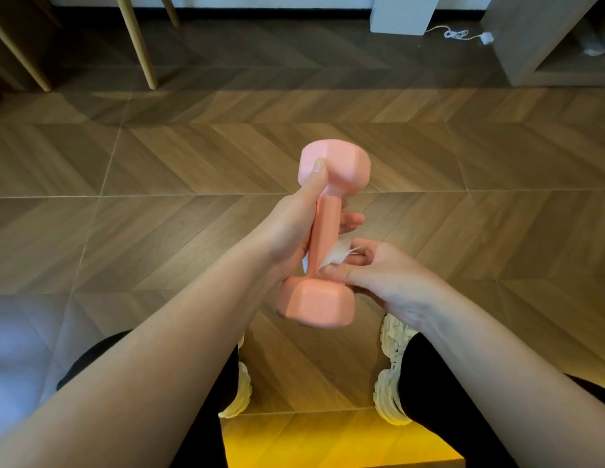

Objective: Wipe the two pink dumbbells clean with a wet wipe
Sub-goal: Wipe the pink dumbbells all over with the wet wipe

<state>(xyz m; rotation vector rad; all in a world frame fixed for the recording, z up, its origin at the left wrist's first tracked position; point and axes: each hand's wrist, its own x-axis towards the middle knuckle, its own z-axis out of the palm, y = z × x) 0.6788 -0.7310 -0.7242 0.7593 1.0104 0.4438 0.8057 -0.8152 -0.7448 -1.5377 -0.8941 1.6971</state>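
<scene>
Head view: at frame centre the left hand (pixel 294 228) grips the handle of an upright pink dumbbell (pixel 323 238), thumb on its upper head. The right hand (pixel 382 275) pinches a wipe (pixel 336 253) against the handle, fingers curled.

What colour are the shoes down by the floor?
Cream or off-white shoes, seen best in the head view.

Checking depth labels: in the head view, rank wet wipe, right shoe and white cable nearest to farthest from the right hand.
1. wet wipe, pinched in the right hand, at the dumbbell.
2. right shoe, on the floor below.
3. white cable, on the floor far ahead.
</scene>
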